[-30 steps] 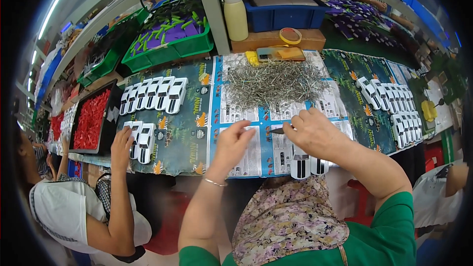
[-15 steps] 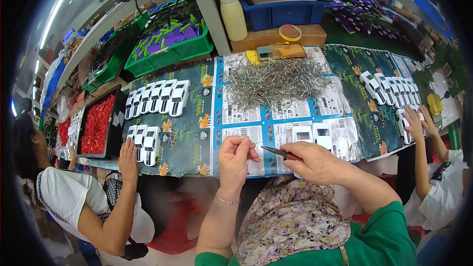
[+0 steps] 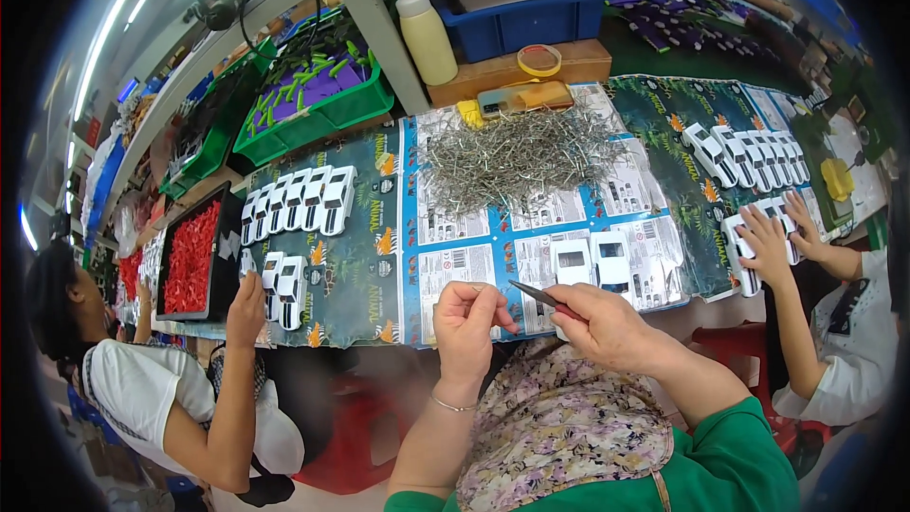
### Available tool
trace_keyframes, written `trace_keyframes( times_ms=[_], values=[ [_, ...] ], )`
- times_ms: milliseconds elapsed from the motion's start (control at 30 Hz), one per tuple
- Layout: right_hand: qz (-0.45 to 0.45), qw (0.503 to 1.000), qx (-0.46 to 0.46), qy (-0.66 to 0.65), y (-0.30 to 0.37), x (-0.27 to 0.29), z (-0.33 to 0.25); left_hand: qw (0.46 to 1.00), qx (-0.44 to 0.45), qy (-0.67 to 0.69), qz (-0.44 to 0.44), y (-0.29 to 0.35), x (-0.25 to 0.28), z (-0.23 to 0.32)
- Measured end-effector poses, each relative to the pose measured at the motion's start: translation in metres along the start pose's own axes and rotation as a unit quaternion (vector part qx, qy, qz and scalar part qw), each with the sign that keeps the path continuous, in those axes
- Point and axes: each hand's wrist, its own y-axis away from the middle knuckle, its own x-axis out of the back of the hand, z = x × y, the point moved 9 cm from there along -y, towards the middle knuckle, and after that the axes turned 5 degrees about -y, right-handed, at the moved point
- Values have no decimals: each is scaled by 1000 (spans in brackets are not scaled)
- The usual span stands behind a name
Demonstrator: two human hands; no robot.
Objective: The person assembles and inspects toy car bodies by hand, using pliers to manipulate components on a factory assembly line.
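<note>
Tweezers [image 3: 533,293] pinched in right hand [image 3: 607,327], tips aimed toward 9 o'clock at left hand [image 3: 469,322]. Left hand curled, thumb and forefinger closed on something tiny (likely a pin; too small to tell). Both held just off the near table edge, at 6 o'clock from pin pile [image 3: 517,156].

Two white toy cars [image 3: 592,263] on the printed sheets [image 3: 455,265], just at 12 o'clock from the right hand. Phone [image 3: 523,98] and yellow bottle [image 3: 427,33] at 12 o'clock beyond the pile. More white cars in rows at 10 o'clock [image 3: 299,201] and 2 o'clock [image 3: 754,154], tended by co-workers' hands: one [image 3: 248,303] at 9 o'clock, two [image 3: 773,237] at 3 o'clock. Red tray [image 3: 190,256] far out at 9 o'clock; green bin [image 3: 318,95] at 11.

Risks, as judged: tiny part slipping between fingertip and tweezer tips, since held over the lap, not the table (hard to find again on patterned cloth). Sharp tips close to the left thumb, so a prick possible on a hurried grab. Elbow drift toward 3 o'clock could knock the neighbour's cars.
</note>
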Motion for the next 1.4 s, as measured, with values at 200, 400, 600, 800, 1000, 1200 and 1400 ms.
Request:
trace_keyframes(
  times_ms=[200, 400, 600, 800, 1000, 1200, 1400],
  values=[
    [73, 996, -40, -30, 14, 37, 18, 980, 22, -155, -125, 10, -27, -33],
    [136, 988, -45, -59, 28, 63, 28, 711, -227, -647, -155, 14, -116, -10],
    [101, 990, -65, -70, 30, 58, 19, 712, -276, -634, -123, 6, -89, -10],
    [91, 994, -31, -44, 28, 49, 19, 648, -133, -740, -122, -4, -47, 2],
    [34, 998, -32, -45, 21, 23, 9, 991, 114, 34, -66, -2, 18, -1],
    [-5, 999, 25, -35, 10, -7, -11, 984, 27, 170, -41, 8, 33, 14],
    [-18, 997, 74, 12, 2, -28, -18, 980, -41, 194, -19, 16, 35, 25]
  ],
)
